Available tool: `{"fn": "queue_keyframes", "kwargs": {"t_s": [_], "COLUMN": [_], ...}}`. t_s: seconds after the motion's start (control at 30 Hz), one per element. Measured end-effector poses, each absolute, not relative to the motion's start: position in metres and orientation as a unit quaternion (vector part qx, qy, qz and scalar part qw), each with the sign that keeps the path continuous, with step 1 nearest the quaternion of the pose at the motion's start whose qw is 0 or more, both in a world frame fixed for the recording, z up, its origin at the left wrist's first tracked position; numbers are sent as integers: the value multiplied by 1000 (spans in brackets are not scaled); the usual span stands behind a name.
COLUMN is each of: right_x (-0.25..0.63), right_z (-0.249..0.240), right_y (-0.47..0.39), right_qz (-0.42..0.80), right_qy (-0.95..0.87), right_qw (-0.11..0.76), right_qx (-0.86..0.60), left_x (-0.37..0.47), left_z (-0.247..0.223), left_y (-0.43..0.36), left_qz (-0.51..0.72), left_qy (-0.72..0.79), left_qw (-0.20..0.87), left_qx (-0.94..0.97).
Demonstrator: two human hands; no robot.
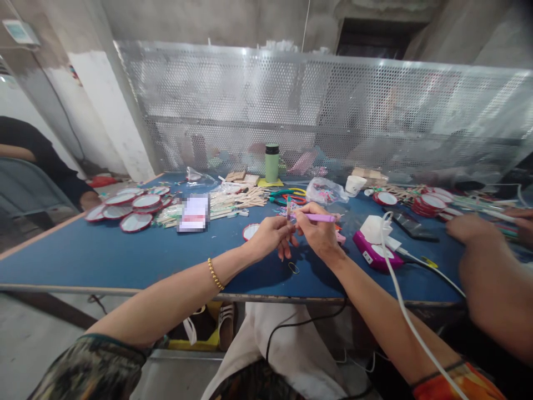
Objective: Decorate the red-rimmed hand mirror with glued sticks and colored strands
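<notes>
Fingers of the left hand (266, 236) are pinched around a small upright piece (288, 206), and a purple pen-like tool (318, 218) is gripped by the right hand (318, 236); both are held in front of the green bottle (272, 166). Whether the tip is touching cannot be told. Should the pinch be loosened or the tip be skewed, the piece could be tilted or a fingertip jabbed. The white cable (398, 293), right of the bottle, could be snagged by the right forearm.

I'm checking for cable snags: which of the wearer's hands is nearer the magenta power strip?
Right. The right hand is to the left of the magenta power strip; the left hand is farther left.
</notes>
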State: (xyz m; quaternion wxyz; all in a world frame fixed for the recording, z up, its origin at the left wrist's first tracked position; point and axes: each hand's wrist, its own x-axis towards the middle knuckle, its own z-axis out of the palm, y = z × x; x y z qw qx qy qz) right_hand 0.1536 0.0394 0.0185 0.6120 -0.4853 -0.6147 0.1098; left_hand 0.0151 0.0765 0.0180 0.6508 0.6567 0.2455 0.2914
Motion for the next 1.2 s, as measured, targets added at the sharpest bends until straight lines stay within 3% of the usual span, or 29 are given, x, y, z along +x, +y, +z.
{"fn": "queue_keyframes", "kwargs": {"t_s": [1.2], "right_x": [150], "right_z": [20], "right_y": [37], "right_qz": [115], "right_qy": [-622], "right_qw": [606], "right_qx": [-483], "left_x": [14], "left_z": [18], "left_y": [77], "left_qz": [296], "left_qy": [249], "left_qw": [632], "left_qx": [671]}}
